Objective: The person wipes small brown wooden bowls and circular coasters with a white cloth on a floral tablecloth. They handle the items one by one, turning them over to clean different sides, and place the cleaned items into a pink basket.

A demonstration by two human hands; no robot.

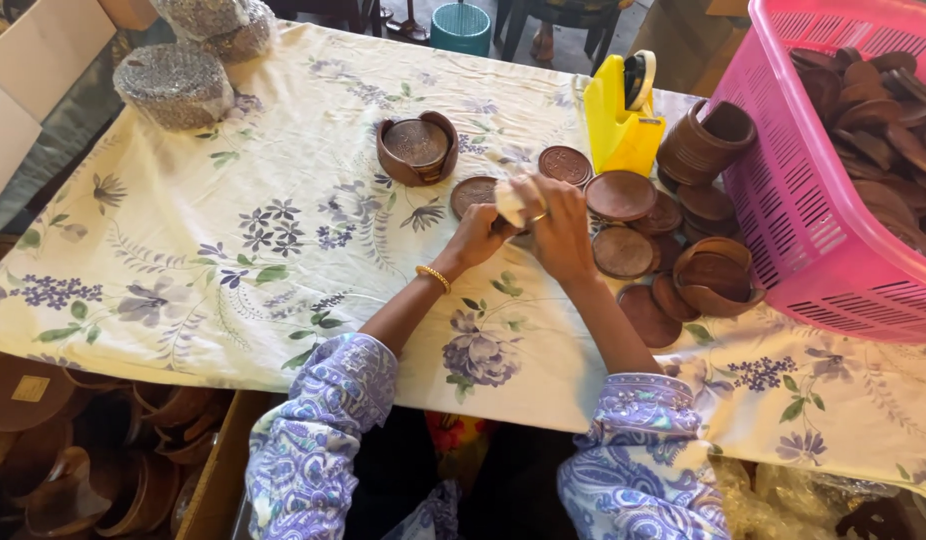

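Two hands meet over the floral-clothed table [233, 200]: left hand [475, 235] and right hand [561, 228] both closed around a small pale round piece [510, 203], raised left of the yellow tape dispenser [620, 115], beside loose brown wooden coasters [623, 225].

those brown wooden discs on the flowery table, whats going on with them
A person in paisley sleeves sits at a table under a floral cloth. Both hands meet over it: the left hand and right hand hold a small pale pad against something I can't make out. Loose wooden discs lie to the right, beside a yellow tape dispenser and a pink basket of more wood pieces. A filled wooden holder sits beyond the hands.
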